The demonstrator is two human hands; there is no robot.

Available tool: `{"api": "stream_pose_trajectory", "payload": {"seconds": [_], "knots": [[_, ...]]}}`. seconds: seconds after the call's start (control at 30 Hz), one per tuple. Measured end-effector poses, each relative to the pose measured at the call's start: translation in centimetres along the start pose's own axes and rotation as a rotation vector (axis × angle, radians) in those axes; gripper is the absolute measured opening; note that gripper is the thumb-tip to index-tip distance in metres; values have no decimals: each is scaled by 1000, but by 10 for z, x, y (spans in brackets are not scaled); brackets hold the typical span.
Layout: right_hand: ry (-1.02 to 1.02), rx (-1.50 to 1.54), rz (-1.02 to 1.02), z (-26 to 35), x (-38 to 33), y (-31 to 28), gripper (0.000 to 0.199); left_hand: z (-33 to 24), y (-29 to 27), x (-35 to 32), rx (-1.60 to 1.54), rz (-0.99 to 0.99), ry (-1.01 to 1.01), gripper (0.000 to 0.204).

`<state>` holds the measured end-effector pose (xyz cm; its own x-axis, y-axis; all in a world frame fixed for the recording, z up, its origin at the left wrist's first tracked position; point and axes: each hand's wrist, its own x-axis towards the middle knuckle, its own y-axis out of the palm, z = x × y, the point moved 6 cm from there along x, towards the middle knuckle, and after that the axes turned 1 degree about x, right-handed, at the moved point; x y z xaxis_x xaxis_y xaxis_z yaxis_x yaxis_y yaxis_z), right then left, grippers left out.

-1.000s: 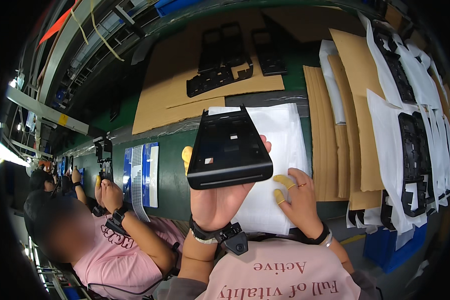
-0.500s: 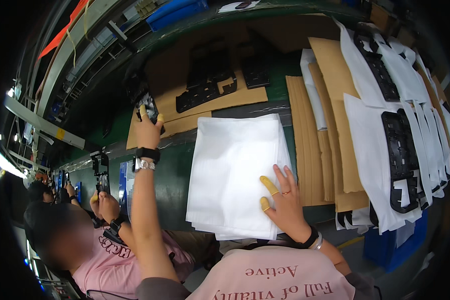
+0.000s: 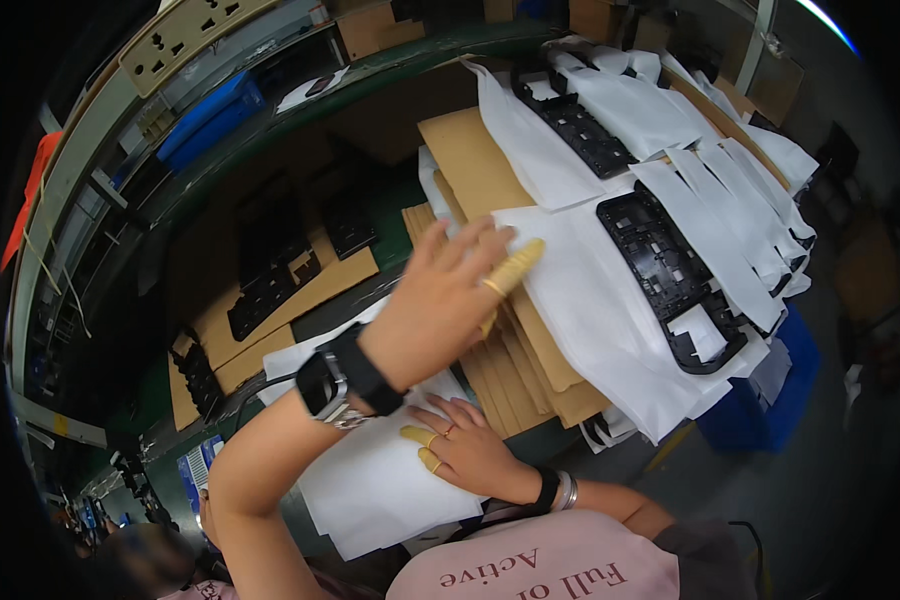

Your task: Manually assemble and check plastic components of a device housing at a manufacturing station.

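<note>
My left hand, with yellow finger cots and a wristwatch, is raised in front of me, crossing toward the right. Its fingers are apart with nothing seen in them, slightly blurred. It hangs over the edge of a stack of brown cardboard sheets, near a white foam sheet. On that sheet lies a long black plastic frame. My right hand, also with yellow finger cots, rests with fingers stretched out on a pile of white sheets close to my body.
A black part and a larger black frame lie on cardboard at the left. More layered black frames and white sheets stand at the right. Below them is a blue bin. A co-worker is at the lower left.
My left hand has left the black part, which lies on the cardboard, and swung right above the sheets. My right hand stays on the white pile. The view has turned right.
</note>
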<state>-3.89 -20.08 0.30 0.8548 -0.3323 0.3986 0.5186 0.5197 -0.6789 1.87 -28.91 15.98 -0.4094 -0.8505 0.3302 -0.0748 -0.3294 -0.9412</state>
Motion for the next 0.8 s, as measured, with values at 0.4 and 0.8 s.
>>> {"api": "stream_pose_trajectory", "payload": {"seconds": [0.4,0.8], "knots": [[36,20,28,-1,3,0,26,-8,-8,-25,-5,56,132,22],[131,169,-25,-13,0,-6,39,31,-8,-237,-57,316,-358,34]]}}
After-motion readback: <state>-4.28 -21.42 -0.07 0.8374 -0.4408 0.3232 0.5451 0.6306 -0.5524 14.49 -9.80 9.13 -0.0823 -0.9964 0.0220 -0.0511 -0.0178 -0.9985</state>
